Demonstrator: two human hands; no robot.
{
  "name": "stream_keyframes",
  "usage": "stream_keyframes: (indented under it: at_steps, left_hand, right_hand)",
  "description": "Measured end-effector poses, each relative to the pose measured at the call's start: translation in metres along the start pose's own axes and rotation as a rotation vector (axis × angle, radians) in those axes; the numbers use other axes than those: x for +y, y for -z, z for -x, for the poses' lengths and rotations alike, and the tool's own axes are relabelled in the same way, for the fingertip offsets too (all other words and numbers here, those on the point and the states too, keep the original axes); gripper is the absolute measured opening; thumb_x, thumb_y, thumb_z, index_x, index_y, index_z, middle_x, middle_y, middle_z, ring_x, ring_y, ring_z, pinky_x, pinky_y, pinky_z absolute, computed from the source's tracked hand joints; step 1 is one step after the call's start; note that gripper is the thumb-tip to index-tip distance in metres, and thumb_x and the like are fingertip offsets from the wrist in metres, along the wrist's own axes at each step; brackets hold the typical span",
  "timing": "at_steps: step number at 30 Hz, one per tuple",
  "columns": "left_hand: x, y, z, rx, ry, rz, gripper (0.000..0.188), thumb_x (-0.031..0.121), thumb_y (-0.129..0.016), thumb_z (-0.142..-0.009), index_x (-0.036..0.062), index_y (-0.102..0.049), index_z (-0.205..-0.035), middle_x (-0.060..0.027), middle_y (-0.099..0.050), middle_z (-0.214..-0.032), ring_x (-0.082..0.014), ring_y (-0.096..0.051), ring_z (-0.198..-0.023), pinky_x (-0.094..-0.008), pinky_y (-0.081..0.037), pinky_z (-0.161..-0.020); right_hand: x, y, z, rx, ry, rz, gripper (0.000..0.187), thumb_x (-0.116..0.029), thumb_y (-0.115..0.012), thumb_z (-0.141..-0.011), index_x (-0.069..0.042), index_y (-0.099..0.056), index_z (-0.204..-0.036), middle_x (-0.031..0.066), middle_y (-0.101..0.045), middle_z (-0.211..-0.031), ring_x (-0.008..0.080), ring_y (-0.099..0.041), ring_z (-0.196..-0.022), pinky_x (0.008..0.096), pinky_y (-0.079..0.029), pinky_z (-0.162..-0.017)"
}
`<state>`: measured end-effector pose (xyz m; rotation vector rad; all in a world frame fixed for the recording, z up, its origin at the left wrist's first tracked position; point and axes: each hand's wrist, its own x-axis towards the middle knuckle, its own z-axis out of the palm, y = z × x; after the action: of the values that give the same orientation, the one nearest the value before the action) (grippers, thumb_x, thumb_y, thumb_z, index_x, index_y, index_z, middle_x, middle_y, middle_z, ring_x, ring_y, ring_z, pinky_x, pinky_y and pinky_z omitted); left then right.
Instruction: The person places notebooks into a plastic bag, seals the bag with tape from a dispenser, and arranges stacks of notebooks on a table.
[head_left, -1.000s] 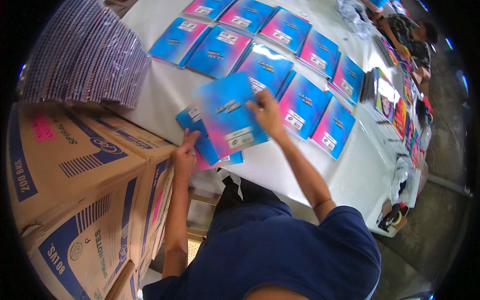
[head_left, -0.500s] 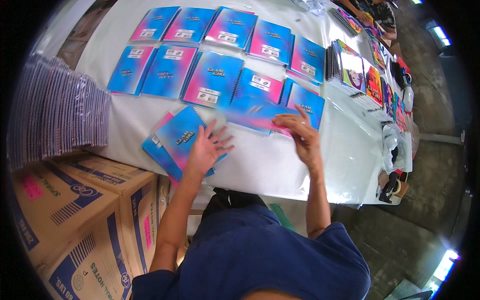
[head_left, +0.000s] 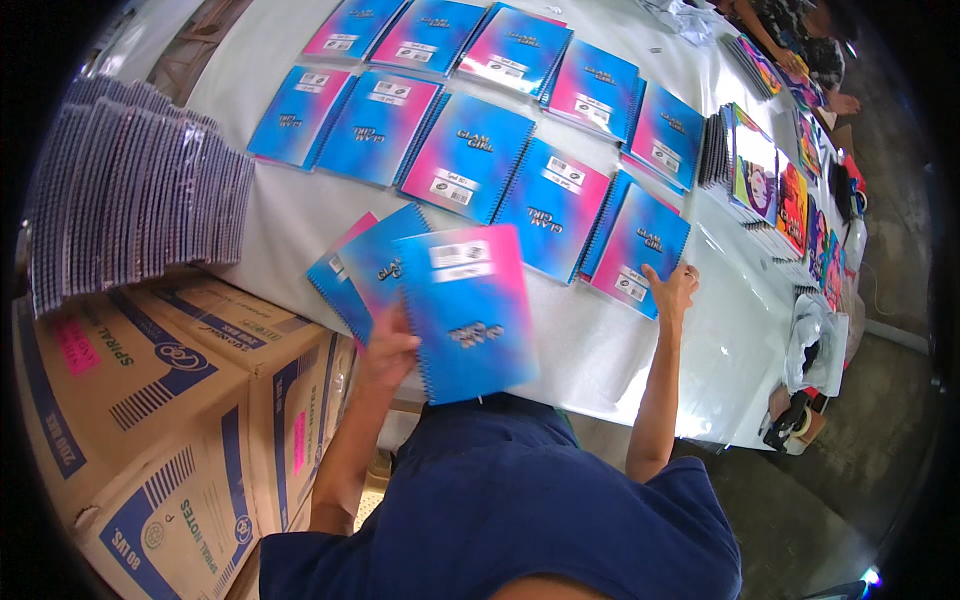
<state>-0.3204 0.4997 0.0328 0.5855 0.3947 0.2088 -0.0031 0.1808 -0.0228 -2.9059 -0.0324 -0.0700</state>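
My left hand (head_left: 390, 347) grips a blue and pink spiral notebook (head_left: 468, 310) by its coiled edge, held up at the near edge of the table. Behind it, partly hidden, a few similar notebooks (head_left: 345, 275) lie fanned on the table. My right hand (head_left: 673, 288) is closed at the lower right corner of another spiral notebook (head_left: 637, 240), the thumb over its cover. That notebook ends the nearer of two rows; beside it lies a notebook (head_left: 553, 210) turned the other way round. Covers in the rows face up, some reversed.
A tall stack of spiral notebooks (head_left: 140, 190) stands at the left, above cardboard boxes (head_left: 130, 385). Along the right are piles of colourful notebooks (head_left: 755, 185), a plastic bag (head_left: 812, 340) and a tape dispenser (head_left: 790, 425). Another person's arm (head_left: 765, 35) reaches in at the far right.
My left hand has gone from open to holding a notebook. My right hand has left the blurred notebook it held and moved to the row's rightmost one. The view has shifted somewhat.
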Motion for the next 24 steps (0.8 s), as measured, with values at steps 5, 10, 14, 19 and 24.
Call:
stream_keyframes:
  at_steps: [5, 10, 14, 19, 24]
  left_hand:
    - [0.01, 0.064, 0.037, 0.466, -0.317, -0.853, 0.081, -0.01, -0.058, -0.072, 0.0077, -0.03, -0.146, -0.0156, -0.04, -0.143, -0.0326, -0.035, -0.135, -0.0429, -0.029, -0.11]
    - [-0.004, 0.08, 0.028, 0.456, -0.461, -1.717, 0.066, -0.005, -0.05, -0.077, 0.0133, -0.044, -0.14, -0.0155, -0.03, -0.151, -0.0453, -0.014, -0.141, -0.0515, -0.023, -0.111]
    - [-0.016, 0.096, 0.025, 0.45, -0.497, -1.782, 0.057, -0.002, -0.049, -0.082, 0.0138, -0.05, -0.136, -0.0149, -0.03, -0.151, -0.0486, -0.012, -0.14, -0.0535, -0.022, -0.11]
    - [-0.016, 0.094, 0.021, 0.412, -0.536, -1.775, 0.056, -0.003, -0.048, -0.083, 0.0134, -0.05, -0.136, -0.0168, -0.03, -0.151, -0.0494, -0.012, -0.14, -0.0563, -0.02, -0.11]
    - [-0.012, 0.092, 0.025, 0.389, -0.495, -1.753, 0.055, -0.004, -0.046, -0.085, 0.0133, -0.05, -0.136, -0.0163, -0.028, -0.152, -0.0468, -0.01, -0.141, -0.0538, -0.018, -0.112]
  right_hand:
    - [0.005, -0.003, -0.017, -0.106, -0.123, -0.022, 0.075, -0.038, -0.086, -0.062, 0.004, -0.052, -0.113, 0.019, -0.039, -0.133, 0.0354, -0.044, -0.119, 0.0467, -0.043, -0.093]
    - [0.04, 0.0, -0.036, -0.14, -0.153, -0.469, 0.045, -0.024, -0.083, -0.067, -0.003, -0.054, -0.094, 0.0135, -0.059, -0.106, 0.0329, -0.054, -0.108, 0.042, -0.045, -0.085]
    - [0.014, 0.013, -0.012, 0.408, 0.259, -0.045, 0.035, -0.004, -0.078, -0.064, -0.006, -0.055, -0.09, 0.013, -0.059, -0.093, 0.0338, -0.056, -0.094, 0.0426, -0.045, -0.079]
    - [0.002, 0.006, -0.004, 0.079, 0.286, -0.255, 0.037, -0.01, -0.077, -0.07, 0.001, -0.057, -0.099, 0.0191, -0.058, -0.098, 0.036, -0.056, -0.093, 0.043, -0.046, -0.08]
    - [-0.005, -0.003, 0.002, 0.084, 0.08, 0.048, 0.069, -0.027, -0.087, -0.063, 0.003, -0.054, -0.116, 0.0218, -0.055, -0.113, 0.0392, -0.057, -0.094, 0.0435, -0.049, -0.079]
